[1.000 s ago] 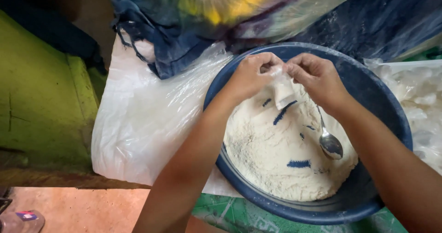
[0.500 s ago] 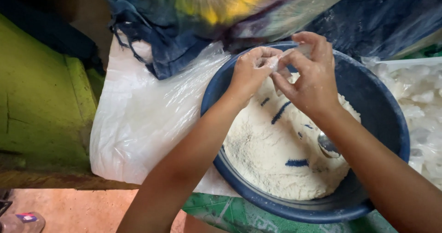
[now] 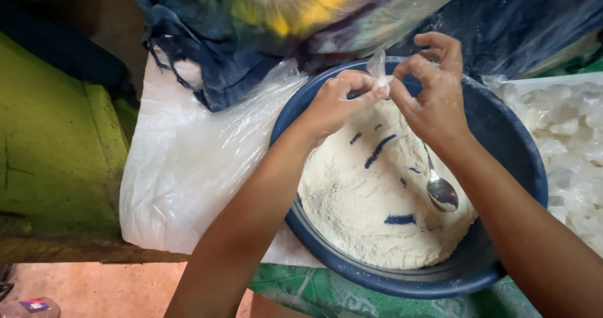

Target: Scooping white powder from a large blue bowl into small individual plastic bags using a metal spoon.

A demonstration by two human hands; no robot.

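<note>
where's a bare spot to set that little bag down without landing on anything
Freest patch: the clear plastic sheet left of the blue basin, below the dark cloth. Inside the basin it is crowded: pale powder, a spoon, and the left hand and right hand pinching the small bag. The right edge holds filled packets.

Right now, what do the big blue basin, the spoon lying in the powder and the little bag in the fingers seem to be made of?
Blue basin: probably plastic, with a smooth, dull, evenly coloured wall dusted with powder. Spoon: metal by its look, its bowl shiny and mirror-like. Small bag, pinched between left hand and right hand: thin clear plastic film, see-through and crinkled.
</note>
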